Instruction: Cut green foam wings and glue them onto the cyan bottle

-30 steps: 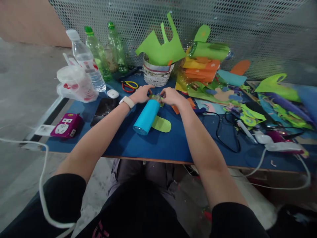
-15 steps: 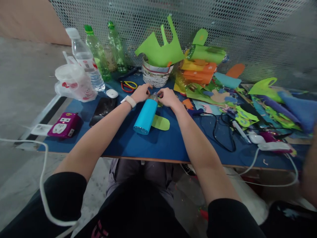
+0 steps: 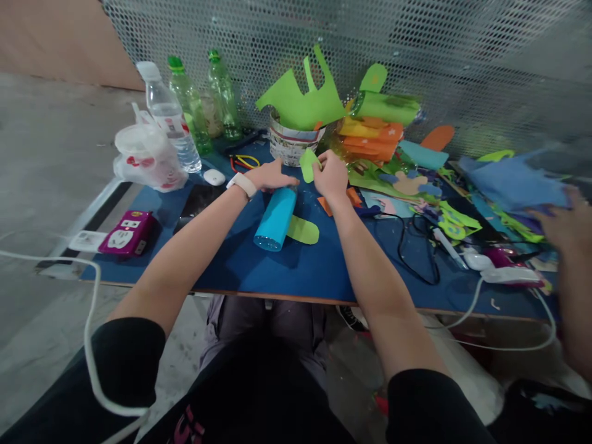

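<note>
A bottle wrapped in light-blue foam (image 3: 275,219) lies on the blue table (image 3: 300,271), its neck pointing away from me. My left hand (image 3: 272,179), with a white wristband, rests closed over the bottle's far end. My right hand (image 3: 330,176) is lifted just to the right of it and pinches a small green foam piece (image 3: 308,165). An oval green foam piece (image 3: 303,230) lies flat beside the bottle.
A paper-wrapped pot with green cut-outs (image 3: 290,140), scissors (image 3: 245,163), three bottles (image 3: 189,114) and a bagged cup (image 3: 145,157) stand behind. Foam scraps, cables and a glue gun (image 3: 506,265) cover the right. Another person's hand (image 3: 562,225) holds blue foam (image 3: 513,182) there.
My right hand has left the bottle's neck and risen with a green foam piece. The other person's hand has come in from the right with blue foam.
</note>
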